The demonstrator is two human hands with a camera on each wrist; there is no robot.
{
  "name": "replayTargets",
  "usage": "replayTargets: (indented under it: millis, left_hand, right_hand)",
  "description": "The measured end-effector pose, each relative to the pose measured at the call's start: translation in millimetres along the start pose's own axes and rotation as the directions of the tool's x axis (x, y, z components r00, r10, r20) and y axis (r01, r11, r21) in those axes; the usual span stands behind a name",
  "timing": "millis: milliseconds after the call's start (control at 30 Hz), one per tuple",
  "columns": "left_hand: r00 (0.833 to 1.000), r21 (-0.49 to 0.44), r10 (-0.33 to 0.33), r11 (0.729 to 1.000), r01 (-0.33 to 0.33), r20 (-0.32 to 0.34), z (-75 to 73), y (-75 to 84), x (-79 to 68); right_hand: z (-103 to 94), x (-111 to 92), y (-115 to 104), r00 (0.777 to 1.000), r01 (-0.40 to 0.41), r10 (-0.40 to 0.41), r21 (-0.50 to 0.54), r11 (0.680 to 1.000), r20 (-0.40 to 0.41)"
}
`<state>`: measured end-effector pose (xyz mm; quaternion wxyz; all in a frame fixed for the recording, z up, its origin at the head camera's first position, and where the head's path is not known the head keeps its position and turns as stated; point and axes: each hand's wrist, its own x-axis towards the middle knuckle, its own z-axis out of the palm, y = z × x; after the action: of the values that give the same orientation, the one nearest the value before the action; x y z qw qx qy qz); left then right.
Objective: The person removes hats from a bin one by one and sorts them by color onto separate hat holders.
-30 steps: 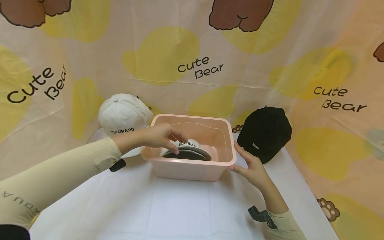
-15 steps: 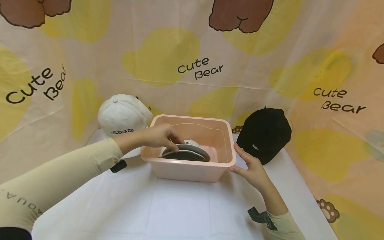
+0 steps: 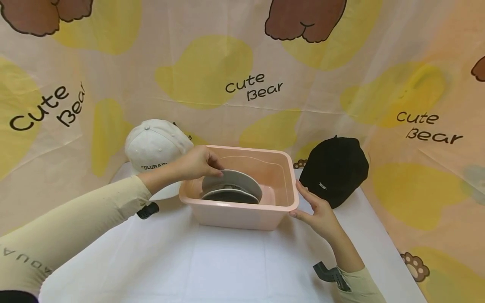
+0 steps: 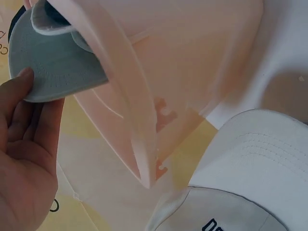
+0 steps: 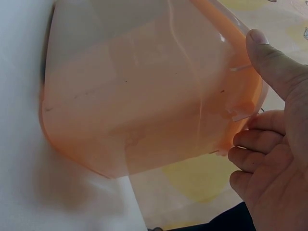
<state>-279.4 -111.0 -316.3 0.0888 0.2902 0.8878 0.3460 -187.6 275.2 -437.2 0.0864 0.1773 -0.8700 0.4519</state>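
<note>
A pink plastic bin stands on the white table with caps nested inside. My left hand pinches the grey-undersided brim of a cap in the bin, thumb on one face of it in the left wrist view. A darker brim lies in front; the front wall hides the caps' lower parts. At the bin's right end, my right hand rests thumb and fingers against the rim, spread apart and not wrapped round it.
A white cap lettered "COLORADO" sits left of the bin, partly behind my left forearm. Right of the bin stands a black cap, close to my right hand. A printed cloth hangs behind the white table.
My left hand came down to a cap's brim and now pinches it, tipping it up so more of its grey underside shows. The right hand and bin have hardly moved.
</note>
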Motion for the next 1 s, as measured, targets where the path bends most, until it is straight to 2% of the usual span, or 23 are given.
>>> replayTargets:
  millis: [200,367,633,767,1000]
  left_hand:
    - [0.996,-0.002,-0.041,0.999,0.041,-0.077,-9.4,4.4,-3.1]
    - [0.985,0.007,-0.022,1.000,0.024,-0.173,-18.5,6.9,-6.0]
    - [0.967,-0.008,-0.018,1.000,0.016,-0.256,-30.8,15.8,-9.9]
    - [0.955,-0.030,-0.002,1.000,-0.007,-0.296,-37.6,21.1,-13.0]
    - [0.926,-0.083,0.030,0.994,-0.066,-0.377,-48.4,30.5,-19.4]
  right_hand:
    - [0.4,0.8,0.7,1.000,0.010,-0.010,0.001,1.000,-0.001]
    - [0.8,0.9,0.6,1.000,0.004,-0.004,-0.002,1.000,0.000]
    - [-0.2,0.3,-0.8,1.000,0.003,-0.003,-0.001,1.000,-0.003]
    - [-0.5,0.0,-1.2,1.000,0.002,-0.002,-0.004,1.000,-0.002]
    - [-0.1,-0.2,-1.8,1.000,-0.008,0.008,-0.004,1.000,0.001]
